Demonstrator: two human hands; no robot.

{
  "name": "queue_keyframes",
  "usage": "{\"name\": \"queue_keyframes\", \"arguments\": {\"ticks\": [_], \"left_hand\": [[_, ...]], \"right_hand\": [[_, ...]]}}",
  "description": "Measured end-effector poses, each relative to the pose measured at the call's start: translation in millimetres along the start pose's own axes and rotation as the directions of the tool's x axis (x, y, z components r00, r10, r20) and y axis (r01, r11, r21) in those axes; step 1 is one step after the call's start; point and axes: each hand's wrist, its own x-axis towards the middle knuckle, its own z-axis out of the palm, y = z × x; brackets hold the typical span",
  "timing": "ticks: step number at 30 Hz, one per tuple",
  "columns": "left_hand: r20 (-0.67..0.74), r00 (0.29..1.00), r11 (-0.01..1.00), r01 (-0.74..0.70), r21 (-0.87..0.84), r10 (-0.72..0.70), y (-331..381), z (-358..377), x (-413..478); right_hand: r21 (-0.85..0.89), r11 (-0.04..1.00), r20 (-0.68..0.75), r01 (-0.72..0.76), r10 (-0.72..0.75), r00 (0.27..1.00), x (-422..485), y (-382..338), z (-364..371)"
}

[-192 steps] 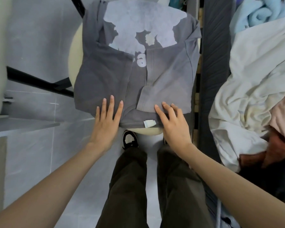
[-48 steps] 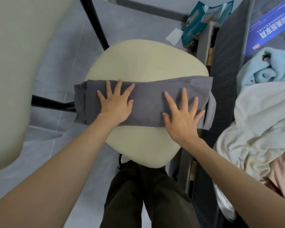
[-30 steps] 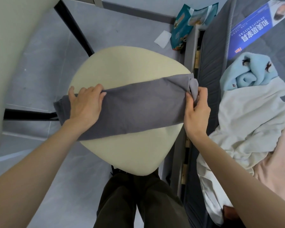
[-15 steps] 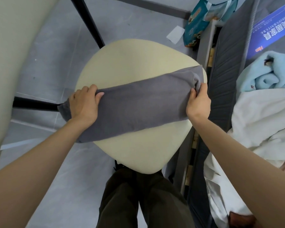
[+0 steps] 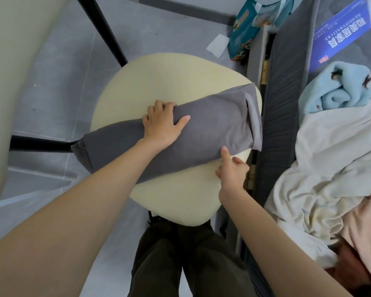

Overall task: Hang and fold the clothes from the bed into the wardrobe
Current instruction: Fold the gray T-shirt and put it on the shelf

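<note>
The grey shirt (image 5: 212,129) lay folded narrow across the seat (image 5: 169,82), the left hand (image 5: 163,125) clamped on it, the right hand (image 5: 231,170) touching it, grip unclear. Beside the seat, heaped clothes (image 5: 330,157) waited unfolded.

Left forearm stretched in from 8 o'clock, left grip (image 5: 162,125) curled over grey cloth (image 5: 212,129), thumb flat on top. Right grip (image 5: 231,170), at its 4 o'clock, pointed a forefinger toward 11 o'clock, other fingers curled.
</note>
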Motion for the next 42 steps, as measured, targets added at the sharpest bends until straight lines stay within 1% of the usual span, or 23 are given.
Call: {"name": "queue_keyframes", "arguments": {"ticks": [2,4,7,8,10,12,14,17,18,20,23,24,25,27,28,29,31,32,34,36,37,40,42], "left_hand": [[-0.001,0.999,0.999,0.036,-0.010,-0.036,2.8,1.2,4.1],[0.030,0.997,0.996,0.074,-0.048,-0.072,2.9,-1.4,6.9],[0.179,0.975,0.987,0.145,-0.066,-0.131,0.6,-8.1,7.2],[0.240,0.959,0.976,0.184,-0.119,-0.152,-0.1,-11.0,4.3],[0.350,0.923,0.904,0.280,-0.324,-0.161,-1.5,-17.6,-7.2],[0.440,0.883,0.774,0.390,-0.499,-0.162,-4.1,-24.8,-22.5],[0.532,0.833,0.667,0.486,-0.565,-0.156,-9.1,-27.7,-37.5],[0.607,0.779,0.626,0.554,-0.549,-0.157,-13.7,-21.2,-56.3],[0.623,0.763,0.617,0.575,-0.536,-0.170,-14.3,-16.8,-60.4],[0.637,0.747,0.590,0.606,-0.534,-0.190,-13.8,-8.4,-65.3],[0.588,0.771,0.498,0.620,-0.606,-0.244,-7.4,1.5,-63.5],[0.543,0.797,0.497,0.595,-0.632,-0.265,-4.2,5.0,-61.8],[0.480,0.829,0.530,0.554,-0.642,-0.285,-0.8,7.9,-60.9],[0.335,0.892,0.617,0.451,-0.645,-0.302,3.9,12.0,-62.7],[0.292,0.914,0.630,0.405,-0.663,-0.282,4.1,11.0,-65.0],[0.272,0.933,0.630,0.360,-0.688,-0.235,3.1,7.8,-68.2],[0.266,0.962,0.646,0.245,-0.723,-0.067,-4.4,0.1,-74.8],[0.267,0.963,0.673,0.173,-0.719,0.038,-9.8,-5.0,-77.3],[0.297,0.928,0.728,0.040,-0.684,0.227,-20.2,-16.1,-81.4],[0.358,0.878,0.779,-0.027,-0.627,0.318,-27.1,-26.4,-84.9],[0.378,0.865,0.806,-0.050,-0.590,0.330,-29.0,-30.5,-86.6],[0.397,0.870,0.904,-0.118,-0.411,0.294,-28.8,-41.7,-93.7],[0.381,0.889,0.957,-0.175,-0.233,0.255,-23.3,-48.5,-102.3]], "right_hand": [[-0.069,0.997,0.096,0.044,-0.038,0.995,-1.6,0.9,5.5],[-0.090,0.994,0.134,0.061,-0.049,0.990,-1.0,-4.2,10.1],[-0.089,0.994,0.163,0.066,-0.050,0.985,0.6,-10.0,10.8],[-0.065,0.995,0.192,0.080,-0.067,0.979,-1.1,-11.3,9.2],[-0.023,0.991,0.238,0.130,-0.121,0.964,-4.7,-15.6,3.0],[-0.036,0.974,0.269,0.225,-0.207,0.941,-5.9,-22.7,-6.3],[-0.059,0.949,0.296,0.309,-0.279,0.913,-7.1,-31.5,-13.7],[-0.134,0.917,0.301,0.375,-0.323,0.897,-4.9,-35.9,-18.8],[-0.175,0.910,0.309,0.376,-0.311,0.898,-4.2,-34.3,-19.5],[-0.261,0.907,0.328,0.332,-0.240,0.914,-2.2,-26.7,-20.7],[-0.373,0.909,0.304,0.186,-0.069,0.950,0.4,-10.0,-23.5],[-0.386,0.909,0.294,0.159,-0.042,0.955,1.7,-4.9,-24.6],[-0.382,0.911,0.281,0.158,-0.048,0.959,3.0,-1.1,-25.9],[-0.309,0.930,0.247,0.200,-0.124,0.961,3.6,1.5,-30.3],[-0.244,0.941,0.242,0.233,-0.173,0.955,2.7,1.1,-33.7],[-0.185,0.945,0.256,0.270,-0.219,0.942,1.5,0.4,-37.7],[-0.132,0.928,0.344,0.349,-0.287,0.894,-3.3,-2.2,-46.7],[-0.129,0.914,0.416,0.384,-0.301,0.858,-5.6,-3.1,-51.4],[-0.154,0.876,0.565,0.457,-0.301,0.768,-8.8,-4.3,-58.9],[-0.242,0.775,0.664,0.584,-0.307,0.682,-11.6,-5.7,-62.2],[-0.307,0.702,0.680,0.643,-0.310,0.664,-13.1,-5.8,-62.3],[-0.492,0.494,0.643,0.717,-0.348,0.682,-21.7,-4.7,-62.0],[-0.555,0.339,0.651,0.760,-0.393,0.650,-30.6,-2.4,-65.4]]}}
